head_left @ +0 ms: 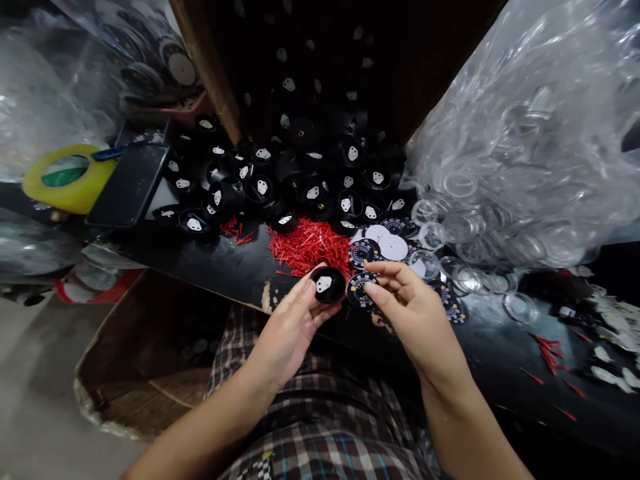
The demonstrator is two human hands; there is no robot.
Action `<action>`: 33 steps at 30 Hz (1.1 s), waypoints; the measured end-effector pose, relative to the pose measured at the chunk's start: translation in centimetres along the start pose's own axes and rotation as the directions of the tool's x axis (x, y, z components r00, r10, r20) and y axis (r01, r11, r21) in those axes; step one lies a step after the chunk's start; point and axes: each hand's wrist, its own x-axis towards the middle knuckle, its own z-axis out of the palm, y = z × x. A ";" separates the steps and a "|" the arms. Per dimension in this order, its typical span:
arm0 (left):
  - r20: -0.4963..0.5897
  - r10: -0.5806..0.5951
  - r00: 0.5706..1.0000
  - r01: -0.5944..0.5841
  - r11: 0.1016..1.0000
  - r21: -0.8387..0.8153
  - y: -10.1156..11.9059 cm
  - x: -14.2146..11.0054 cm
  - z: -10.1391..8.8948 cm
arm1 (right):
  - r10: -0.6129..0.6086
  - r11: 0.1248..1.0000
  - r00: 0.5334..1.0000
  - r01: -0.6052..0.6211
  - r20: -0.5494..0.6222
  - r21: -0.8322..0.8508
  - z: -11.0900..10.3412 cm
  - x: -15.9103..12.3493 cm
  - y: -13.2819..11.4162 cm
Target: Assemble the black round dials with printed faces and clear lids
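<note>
My left hand (295, 310) is closed round a black round housing (338, 285) that has a white plate inside, its open face turned up. Close on its right, my right hand (413, 307) pinches a black printed dial disc (359, 291) with white and yellow markings. The disc's edge comes near the housing; I cannot tell whether they touch. Just beyond both hands lies a heap of small red pointers (313, 243). More dial discs, some with their white backs (393, 247) up, lie past my right hand.
Many black housings (261, 189) spill from a dark box behind the red heap. Clear plastic rings (467, 280) and a big plastic bag (530, 120) sit on the right. A phone (131, 183) and yellow tape roll (75, 179) are on the left. A carton (135, 380) stands below.
</note>
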 end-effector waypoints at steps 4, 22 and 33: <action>-0.004 -0.041 0.999 0.041 0.999 0.008 -0.6 -0.2 0.6 | -0.095 0.991 0.994 0.089 -0.054 -0.099 0.8 -0.7 -1.1; 0.105 -0.011 0.994 -0.017 0.965 0.262 -1.1 -0.1 -0.1 | -0.025 0.988 0.999 0.029 0.029 -0.154 1.4 -0.4 -1.1; 0.107 0.041 0.993 -0.077 0.928 0.364 -0.5 0.0 0.1 | -0.012 0.975 0.998 0.026 0.067 -0.221 1.2 -0.5 -0.7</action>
